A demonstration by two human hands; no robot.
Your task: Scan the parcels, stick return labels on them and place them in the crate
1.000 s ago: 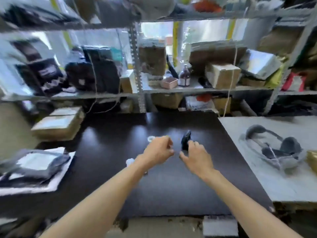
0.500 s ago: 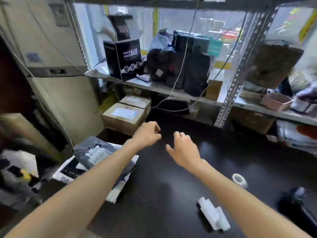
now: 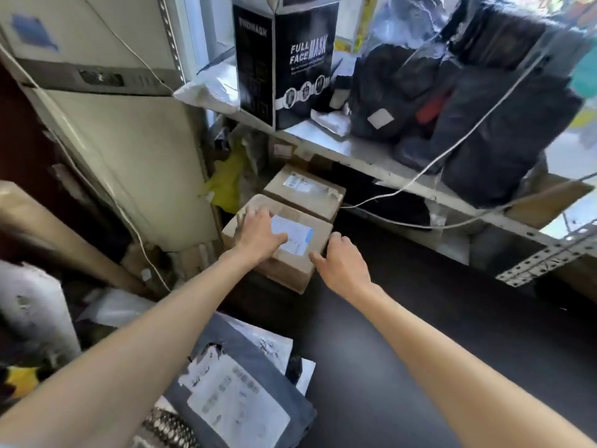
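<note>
Under the left hand [image 3: 258,236] — right hand [image 3: 342,263] alongside — lies the parcel [image 3: 295,237].

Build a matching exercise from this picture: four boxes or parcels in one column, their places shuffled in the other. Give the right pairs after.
Things
1. near cardboard box
2. far cardboard box
3. Full Face Mask box
4. grey mailer bag

Places
A. standing on the metal shelf
B. lying at the near left corner of the table
C. touched by the left hand and the right hand
D. behind another box, no hand on it

Pairs: 1-C, 2-D, 3-A, 4-B
</note>
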